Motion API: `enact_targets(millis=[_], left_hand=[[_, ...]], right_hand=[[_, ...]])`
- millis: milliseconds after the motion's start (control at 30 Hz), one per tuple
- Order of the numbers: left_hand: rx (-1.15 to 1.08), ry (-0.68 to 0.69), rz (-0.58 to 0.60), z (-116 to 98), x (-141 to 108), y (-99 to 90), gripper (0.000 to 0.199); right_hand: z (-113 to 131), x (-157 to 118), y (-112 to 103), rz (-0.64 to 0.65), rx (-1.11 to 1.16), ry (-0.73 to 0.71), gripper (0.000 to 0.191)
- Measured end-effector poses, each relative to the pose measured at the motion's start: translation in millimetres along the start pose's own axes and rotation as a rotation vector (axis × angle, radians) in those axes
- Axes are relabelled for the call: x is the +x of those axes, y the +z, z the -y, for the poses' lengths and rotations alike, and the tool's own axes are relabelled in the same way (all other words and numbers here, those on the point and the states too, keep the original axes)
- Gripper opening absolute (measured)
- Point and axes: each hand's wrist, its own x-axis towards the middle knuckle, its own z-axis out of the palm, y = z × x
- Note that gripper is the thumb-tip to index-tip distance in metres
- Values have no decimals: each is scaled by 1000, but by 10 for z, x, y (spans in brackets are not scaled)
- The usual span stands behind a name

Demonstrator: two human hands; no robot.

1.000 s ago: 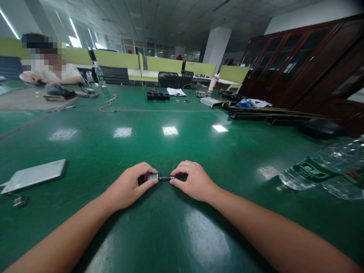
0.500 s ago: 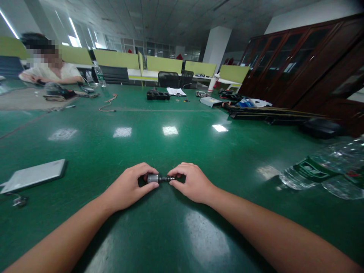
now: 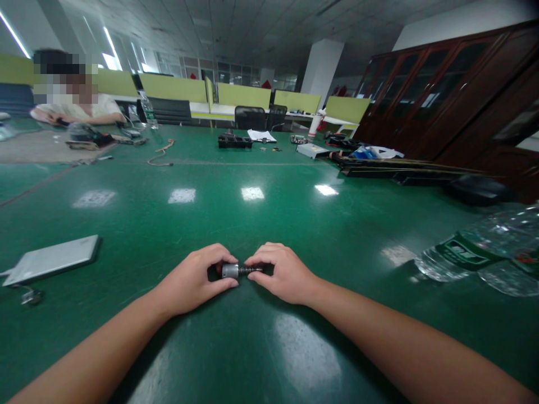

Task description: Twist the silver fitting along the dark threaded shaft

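A small metal cylinder with a thin dark threaded shaft lies sideways between my hands, low over the green table. My left hand pinches the cylinder between thumb and fingers. From the other side, my right hand has its thumb and fingertips closed round the shaft's right part, whose thin tip shows between them. The fingertips of the two hands are a short gap apart.
On the left lie a flat silver device and a small metal piece. Clear bottles lie at the right. Black rails and a black tray are farther back. A person sits at the far left.
The cylinder and shaft have shifted slightly right and down with my left hand. My right fingertips have moved a little left along the shaft, closer to the cylinder.
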Motion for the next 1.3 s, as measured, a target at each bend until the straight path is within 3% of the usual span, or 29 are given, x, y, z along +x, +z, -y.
enact_targets(millis=[1300], left_hand=[[8, -69, 36, -20, 12, 17, 20]], right_hand=[[38, 2, -38, 15, -4, -12, 12]])
